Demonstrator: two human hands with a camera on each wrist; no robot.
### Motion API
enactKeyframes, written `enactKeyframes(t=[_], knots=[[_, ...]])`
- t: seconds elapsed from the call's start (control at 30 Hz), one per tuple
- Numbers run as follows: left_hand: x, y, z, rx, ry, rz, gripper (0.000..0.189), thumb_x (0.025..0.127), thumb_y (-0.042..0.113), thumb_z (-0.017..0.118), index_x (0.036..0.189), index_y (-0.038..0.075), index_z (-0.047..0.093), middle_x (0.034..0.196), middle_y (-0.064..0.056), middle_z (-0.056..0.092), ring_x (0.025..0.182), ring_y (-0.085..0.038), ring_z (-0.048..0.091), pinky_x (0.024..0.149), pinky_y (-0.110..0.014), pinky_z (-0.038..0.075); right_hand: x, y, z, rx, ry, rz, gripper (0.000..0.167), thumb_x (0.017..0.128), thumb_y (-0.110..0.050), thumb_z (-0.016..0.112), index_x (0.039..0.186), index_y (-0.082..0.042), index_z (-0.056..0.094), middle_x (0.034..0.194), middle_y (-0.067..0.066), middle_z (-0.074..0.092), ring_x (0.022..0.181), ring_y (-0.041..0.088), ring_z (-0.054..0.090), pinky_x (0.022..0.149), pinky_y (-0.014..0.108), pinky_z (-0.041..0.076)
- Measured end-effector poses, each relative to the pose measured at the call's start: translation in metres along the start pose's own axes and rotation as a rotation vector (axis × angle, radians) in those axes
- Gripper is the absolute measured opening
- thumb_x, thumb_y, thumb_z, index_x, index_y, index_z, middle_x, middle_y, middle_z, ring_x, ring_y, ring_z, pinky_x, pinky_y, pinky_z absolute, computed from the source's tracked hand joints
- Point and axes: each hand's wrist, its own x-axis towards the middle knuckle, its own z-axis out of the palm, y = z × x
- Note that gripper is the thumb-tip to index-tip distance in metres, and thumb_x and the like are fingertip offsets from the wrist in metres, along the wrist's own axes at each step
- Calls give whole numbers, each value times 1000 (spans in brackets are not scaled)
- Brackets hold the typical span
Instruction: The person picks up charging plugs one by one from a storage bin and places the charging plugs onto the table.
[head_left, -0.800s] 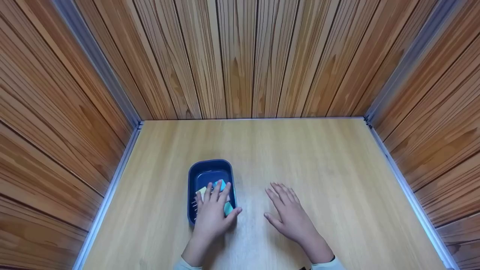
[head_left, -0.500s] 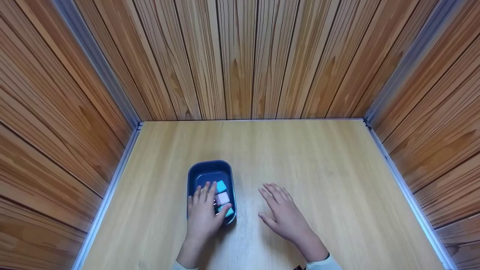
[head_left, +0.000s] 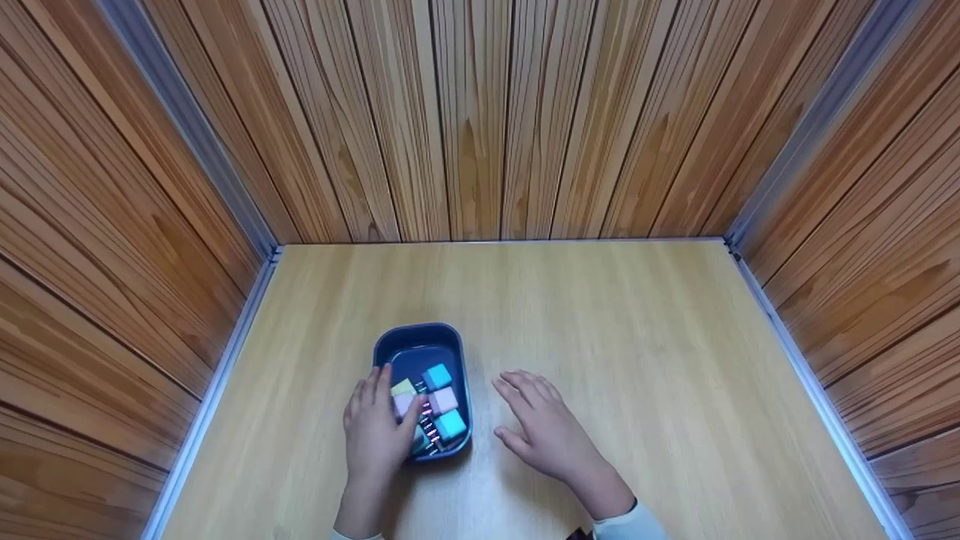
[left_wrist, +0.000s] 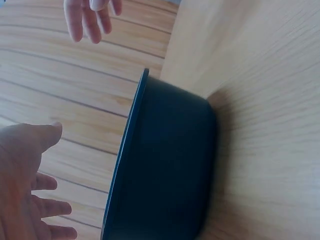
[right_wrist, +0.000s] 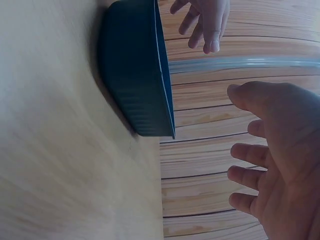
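Note:
A dark blue rectangular tub (head_left: 420, 337) stands on the table, holding several small blocks. Among them are turquoise blocks (head_left: 451, 425), a lilac block (head_left: 444, 400) and a yellowish block (head_left: 403, 387). Dark, shiny little pieces (head_left: 430, 431) lie in a line between the blocks; their kind is unclear. My left hand (head_left: 375, 431) hovers at the tub's left side, thumb over the rim, fingers extended and nothing held. In the left wrist view a gap shows between that hand and the tub. To the tub's right my right hand (head_left: 544, 431) is held above the table, fingers loosely extended and holding nothing.
The wood-grain tabletop (head_left: 637, 322) is bounded by a plank-patterned back wall (head_left: 480, 120) and two side walls. Metal rails (head_left: 810, 382) run along the side edges.
My left hand has shifted left from over the tub to its left side, uncovering the blocks. My right hand has moved a little left, closer to the tub.

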Motion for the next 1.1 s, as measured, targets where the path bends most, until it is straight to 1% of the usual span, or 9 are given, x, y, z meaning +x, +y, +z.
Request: enactKeyframes(t=[0.13,0.23,0.3,0.43,0.53,0.63,0.73,0.87,1.1], knots=[[4,-9,0,-19,-5,-91,94,93,75,48,163,18,24,167,-16,25,153,-42,23,115,-68,23,5,-7,3,46,-56,12,70,102,-60,50,161,-26,33,163,0,37,151,22,32,121,52,27],[7,-17,0,-37,-16,-167,100,90,83,39,163,17,23,167,-18,23,152,-44,24,113,-69,27,9,-13,6,65,-91,7,70,102,-61,49,161,-27,32,163,-1,36,152,22,32,121,52,27],[8,-20,0,-64,-19,-209,98,92,80,39,163,15,22,166,-20,24,151,-44,26,111,-69,30,13,-16,8,60,-101,-9,70,102,-58,52,161,-27,31,163,0,37,151,22,32,121,52,27],[10,-25,1,-132,-14,-264,87,100,66,45,163,12,20,163,-24,28,148,-46,32,109,-65,36,22,-21,11,44,-98,-42,72,100,-49,62,161,-25,33,161,1,39,150,22,33,121,50,28],[11,-27,3,-176,-8,-285,83,102,60,47,163,10,20,158,-26,34,144,-46,37,108,-63,39,27,-23,13,35,-94,-64,73,98,-45,67,160,-23,35,160,2,41,149,22,35,121,50,29],[12,-29,6,-202,-7,-298,79,104,55,48,162,7,22,153,-27,40,141,-46,42,107,-62,41,31,-25,16,23,-93,-90,73,97,-45,68,159,-22,37,159,2,42,148,22,37,120,49,30],[14,-31,9,-219,-19,-311,74,106,50,48,161,5,25,153,-27,42,141,-46,43,108,-61,40,36,-28,20,11,-101,-122,70,98,-45,67,158,-20,40,158,1,43,146,21,38,120,48,31],[16,-32,14,-229,-41,-334,71,108,49,44,159,3,29,154,-27,41,142,-46,42,110,-61,38,43,-32,23,5,-132,-148,67,99,-43,66,156,-19,42,157,0,45,144,21,41,120,47,31],[21,-31,21,-221,-24,-335,65,109,48,42,154,2,37,144,-25,51,129,-40,55,105,-59,45,51,-33,28,2,-196,-172,64,100,-41,65,156,-22,42,154,0,49,142,19,45,119,46,32]])
